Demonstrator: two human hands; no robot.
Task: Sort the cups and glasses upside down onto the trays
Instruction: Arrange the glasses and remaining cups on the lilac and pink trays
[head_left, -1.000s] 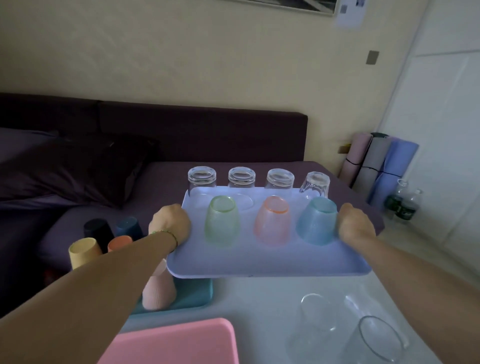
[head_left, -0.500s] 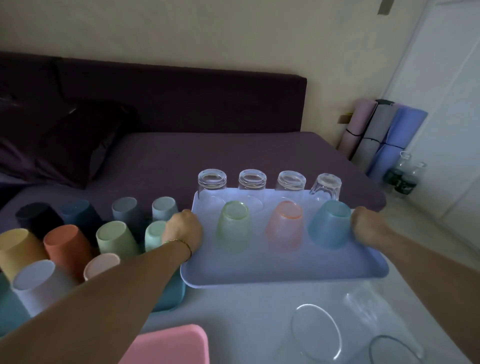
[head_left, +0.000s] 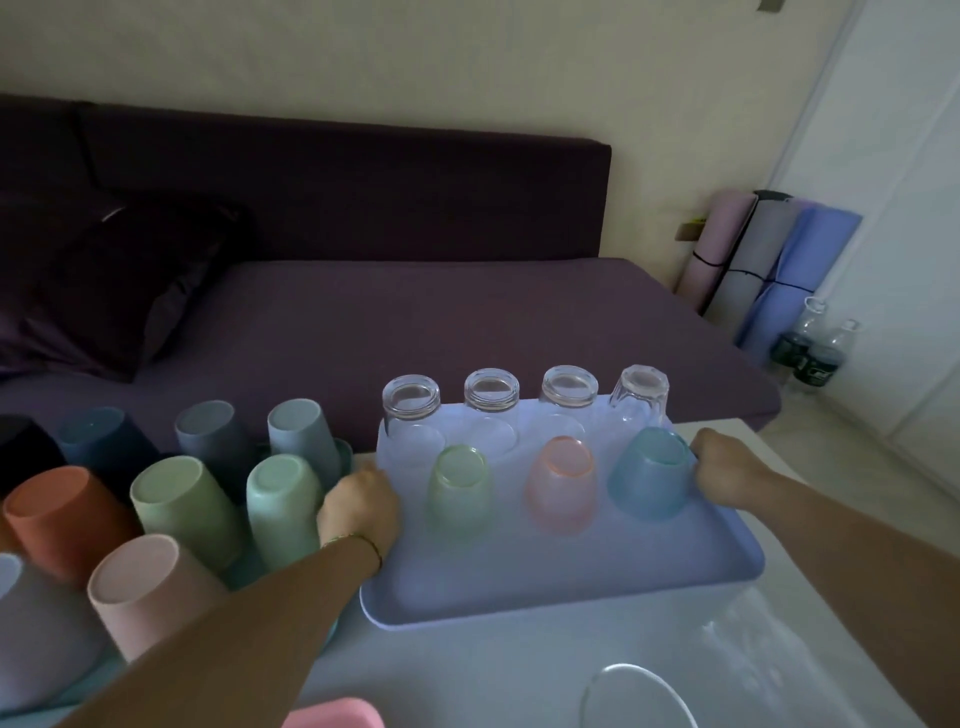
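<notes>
Both hands held a pale blue tray (head_left: 571, 577) by its short sides above the white tabletop (head_left: 467, 670): the left hand (head_left: 358, 506) was clenched over the left rim, the right hand (head_left: 727, 475) over the right rim, and in each grip the fingers curled out of sight under or behind the edge. Whether the tray rested on the tabletop or was just clear of it could not be told. On the tray, upside down, stood a back row of four clear glasses (head_left: 491, 397), the rightmost one a faceted shape, and a front row of three tinted cups: a green cup (head_left: 460, 488), a pink cup (head_left: 561, 483) and a blue cup (head_left: 649, 473), the last touching or nearly touching the right hand. To the left, a teal tray (head_left: 343, 452) showed only as slivers of rim, since it was crowded with upside-down pastel cups (head_left: 182, 512) and crossed by the left forearm; the cups at the far left were cut off by the frame edge and the darkest ones were hard to make out in the dim light. At the bottom edge a pink tray (head_left: 332, 714) showed only a corner. Near the lower right, a clear glass (head_left: 636, 696) was cut off by the frame, and a faint, blurred clear shape beside it could not be identified. A dark purple sofa (head_left: 415, 322) lay beyond the tabletop.
</notes>
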